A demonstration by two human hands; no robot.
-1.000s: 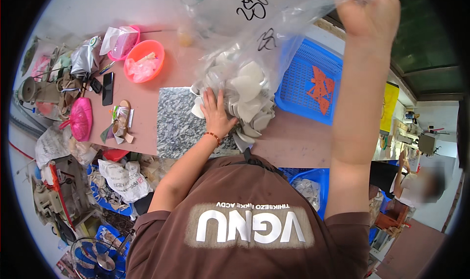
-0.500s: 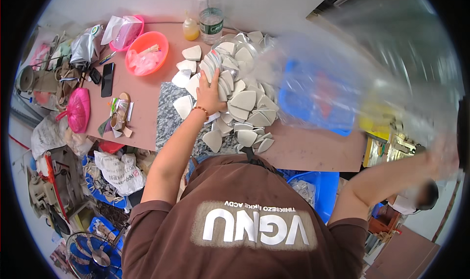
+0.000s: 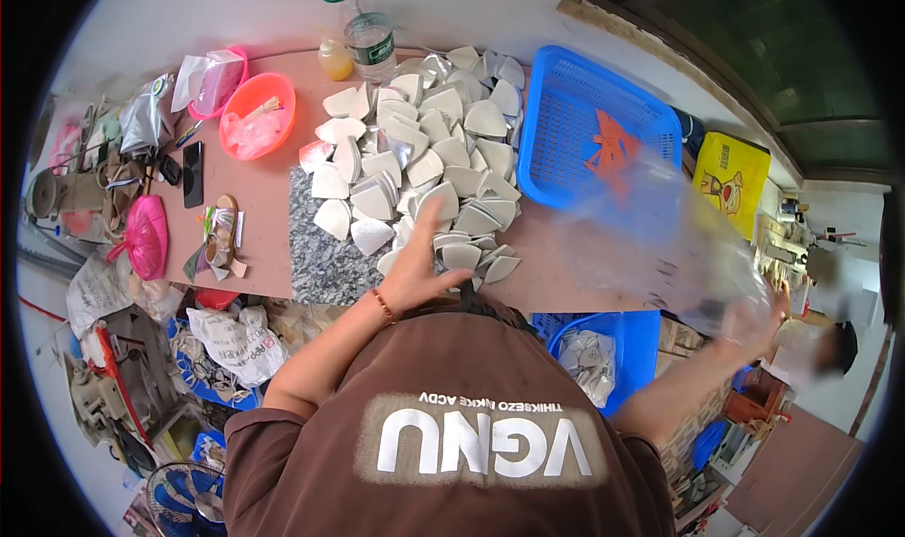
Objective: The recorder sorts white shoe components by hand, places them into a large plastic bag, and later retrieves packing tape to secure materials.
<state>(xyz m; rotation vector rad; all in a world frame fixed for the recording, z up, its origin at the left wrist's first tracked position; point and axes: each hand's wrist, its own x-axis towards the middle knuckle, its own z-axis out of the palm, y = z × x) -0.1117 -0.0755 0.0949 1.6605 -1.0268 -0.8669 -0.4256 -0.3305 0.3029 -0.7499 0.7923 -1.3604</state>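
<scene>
A large heap of pale, rounded-triangular flat pieces (image 3: 434, 122) covers the middle of the table, some stacked, some loose. At the heap's near edge is my left hand (image 3: 419, 268), its thumb and forefinger spread apart and nothing gripped between them. Far out to the right, my right hand (image 3: 751, 328) grips one end of a clear plastic bag (image 3: 660, 235). The bag trails leftward, limp and see-through, over the table and the near corner of a blue basket (image 3: 537, 174). Part of that hand is blurred behind the plastic.
Orange strips (image 3: 611, 146) lie in the basket; a yellow bag (image 3: 733, 183) stands right of it. Behind the heap are a water bottle (image 3: 370, 42) and a small squeeze bottle (image 3: 335, 59). Leftward are an orange bowl (image 3: 236, 146), a phone (image 3: 192, 174) and a sandal (image 3: 222, 231).
My right hand has swung the plastic bag down and nearer, uncovering most of the basket. My left hand has drawn back from the heap's middle to its near edge, and pieces there have spread.
</scene>
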